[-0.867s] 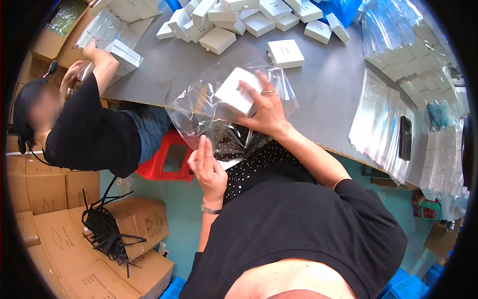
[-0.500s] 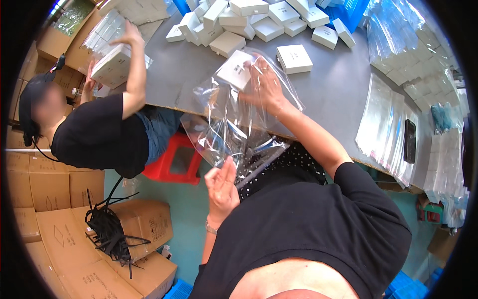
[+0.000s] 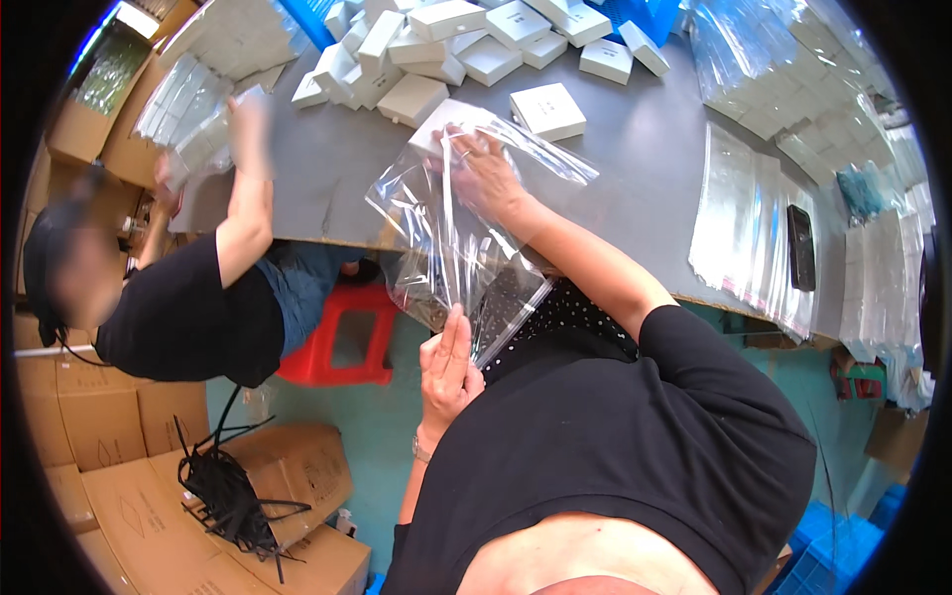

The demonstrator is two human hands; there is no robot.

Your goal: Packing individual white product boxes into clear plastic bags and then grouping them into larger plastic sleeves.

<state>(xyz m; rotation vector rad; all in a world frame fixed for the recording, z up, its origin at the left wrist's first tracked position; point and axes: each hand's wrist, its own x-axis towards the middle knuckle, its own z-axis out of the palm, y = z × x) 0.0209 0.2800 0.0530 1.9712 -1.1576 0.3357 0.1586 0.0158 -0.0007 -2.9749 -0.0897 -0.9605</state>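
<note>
A large clear plastic bag [image 3: 416, 223] stretches between my hands, its far end on the table and its near end hanging past the edge. My left hand [image 3: 448, 372] pinches the near end with fingers closed. Under the bag's shiny film lies a white box [image 3: 436, 121]. My right hand [image 3: 486, 178] rests at the near side of this box, its fingers stretched out and touching it, thumb hidden. Glare hides whether the hand is inside the bag or beneath it. Just right of the bag sits another white box [image 3: 548, 111].
More white boxes [image 3: 491, 61] are heaped at the back by a blue crate [image 3: 645, 15]. At right lie flat clear bags [image 3: 739, 223] and a black phone [image 3: 800, 248]. On the left, a co-worker [image 3: 188, 307] sits on a red stool [image 3: 337, 337] handling boxes; cartons [image 3: 139, 506] stand behind.
My right hand has slid from the box's right side to its near edge. My left hand's fingers have closed on the bag. The view has shifted, and the co-worker's hands have moved.
</note>
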